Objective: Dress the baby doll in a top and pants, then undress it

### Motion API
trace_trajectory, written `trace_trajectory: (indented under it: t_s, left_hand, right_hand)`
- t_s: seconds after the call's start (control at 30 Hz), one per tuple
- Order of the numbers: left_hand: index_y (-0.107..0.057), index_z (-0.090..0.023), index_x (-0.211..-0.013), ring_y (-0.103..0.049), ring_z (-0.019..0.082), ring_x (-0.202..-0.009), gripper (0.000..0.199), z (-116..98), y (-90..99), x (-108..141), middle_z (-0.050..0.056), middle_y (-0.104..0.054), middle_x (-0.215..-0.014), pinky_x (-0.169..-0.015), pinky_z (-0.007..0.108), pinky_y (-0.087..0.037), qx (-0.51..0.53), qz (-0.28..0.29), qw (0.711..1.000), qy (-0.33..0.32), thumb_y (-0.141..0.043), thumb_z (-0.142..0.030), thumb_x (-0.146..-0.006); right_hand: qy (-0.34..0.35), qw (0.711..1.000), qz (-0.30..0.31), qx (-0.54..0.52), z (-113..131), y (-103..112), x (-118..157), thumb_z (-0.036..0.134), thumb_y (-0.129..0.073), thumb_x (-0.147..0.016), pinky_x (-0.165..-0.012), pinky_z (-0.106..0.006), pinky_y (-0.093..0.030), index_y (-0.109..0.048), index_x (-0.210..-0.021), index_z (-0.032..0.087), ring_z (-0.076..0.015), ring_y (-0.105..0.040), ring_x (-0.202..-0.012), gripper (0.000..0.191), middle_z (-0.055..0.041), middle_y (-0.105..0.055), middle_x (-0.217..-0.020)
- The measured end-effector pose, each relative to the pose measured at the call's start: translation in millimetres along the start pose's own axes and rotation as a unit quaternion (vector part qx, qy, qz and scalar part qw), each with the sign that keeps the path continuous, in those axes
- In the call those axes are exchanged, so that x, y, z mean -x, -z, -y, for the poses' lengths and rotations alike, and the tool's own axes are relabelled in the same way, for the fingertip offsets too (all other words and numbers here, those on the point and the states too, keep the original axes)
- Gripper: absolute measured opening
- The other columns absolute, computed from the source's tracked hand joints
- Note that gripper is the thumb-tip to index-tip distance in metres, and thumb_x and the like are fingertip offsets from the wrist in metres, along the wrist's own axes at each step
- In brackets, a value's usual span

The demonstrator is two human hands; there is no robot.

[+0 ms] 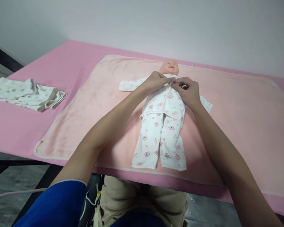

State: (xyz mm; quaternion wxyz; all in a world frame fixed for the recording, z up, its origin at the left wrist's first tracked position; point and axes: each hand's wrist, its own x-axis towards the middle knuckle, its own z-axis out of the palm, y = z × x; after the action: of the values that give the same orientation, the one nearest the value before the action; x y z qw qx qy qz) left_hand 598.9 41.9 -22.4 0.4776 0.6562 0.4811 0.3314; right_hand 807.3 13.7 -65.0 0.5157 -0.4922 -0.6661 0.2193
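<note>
A baby doll [169,66] lies on its back, head toward the wall. It wears a white baby top [156,102] printed with small pink animals and matching trousers [149,138]. At the doll's upper chest, my left hand [157,80] pinches the top's front near the collar. Opposite it, my right hand [188,90] is closed on the same front edge, its thumb and fingers almost meeting the left fingertips. Below my hands the front flaps overlap down to the hem. My fingers hide the exact spot they grip. Both sleeves stretch out sideways.
Under the doll spreads a pink blanket [239,126] with a pale border, on a table with a pink cover [68,60]. Folded white printed cloth [26,93] lies at the left. A pale wall [180,28] stands behind the table. A cable [19,193] runs at lower left.
</note>
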Motion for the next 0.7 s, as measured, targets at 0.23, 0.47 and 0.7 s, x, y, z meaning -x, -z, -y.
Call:
trace_trajectory:
  t_s: [0.23, 0.47, 0.7]
  left_hand:
    - [-0.06, -0.019, -0.077, -0.052, 0.017, -0.076, 0.033, 3, -3.4, -1, 0.001, -0.048, -0.069, -0.075, 0.033, -0.045, -0.004, 0.002, 1.0, -0.01, -0.085, -0.034, -0.091]
    - [-0.058, -0.019, -0.075, -0.056, 0.018, -0.074, 0.034, 16, -5.6, -14, 0.001, -0.044, -0.068, -0.072, 0.034, -0.046, 0.032, 0.004, 0.998, -0.045, -0.083, -0.033, -0.093]
    - [-0.061, -0.019, -0.073, -0.059, 0.017, -0.071, 0.034, 21, -8.0, -19, 0.003, -0.05, -0.067, -0.072, 0.035, -0.048, 0.051, -0.008, 0.997, -0.049, -0.087, -0.03, -0.093]
  right_hand:
    - [-0.014, 1.0, 0.014, -0.006, -8, -2, -2, 0.056, -0.094, -0.088, -0.077, -0.037, -0.057, -0.075, -0.108, 0.03, -0.0204, -0.063, -0.089, 0.038, -0.0043, -0.073, -0.108]
    - [-0.002, 1.0, 0.028, 0.014, -20, -4, -3, 0.078, -0.078, -0.097, -0.086, -0.042, -0.061, -0.071, -0.113, 0.029, -0.0213, -0.059, -0.089, 0.051, -0.0041, -0.063, -0.1]
    - [0.029, 0.998, 0.04, 0.047, -19, -4, -6, 0.08, -0.061, -0.106, -0.103, -0.049, -0.059, -0.068, -0.101, 0.028, -0.0235, -0.06, -0.096, 0.053, -0.0058, -0.063, -0.102]
